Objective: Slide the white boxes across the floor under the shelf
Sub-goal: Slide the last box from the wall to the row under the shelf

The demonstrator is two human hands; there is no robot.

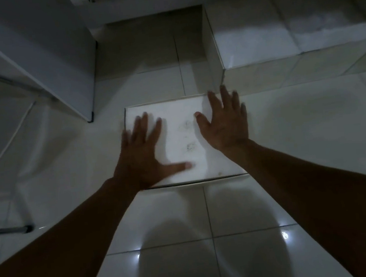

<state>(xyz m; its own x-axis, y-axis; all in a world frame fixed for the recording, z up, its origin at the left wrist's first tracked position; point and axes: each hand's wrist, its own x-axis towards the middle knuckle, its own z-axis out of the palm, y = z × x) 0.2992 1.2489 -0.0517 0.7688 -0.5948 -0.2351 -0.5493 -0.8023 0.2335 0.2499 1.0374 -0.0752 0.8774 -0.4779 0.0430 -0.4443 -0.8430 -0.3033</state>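
A white box (182, 138) lies flat on the tiled floor in the middle of the view, with dark smudges on its top. My left hand (144, 150) rests flat on its left part, fingers spread. My right hand (224, 121) lies flat on its right part, fingertips reaching past the far edge. Several white boxes (279, 33) stand in a row at the upper right, close behind the box. A white shelf panel (62, 60) stands at the upper left, its foot on the floor.
A gap of bare tiled floor (154, 58) runs between the shelf panel and the row of boxes, ending at a wall. A thin cable (6, 148) crosses the floor on the left. A metal leg (9, 229) lies at the lower left.
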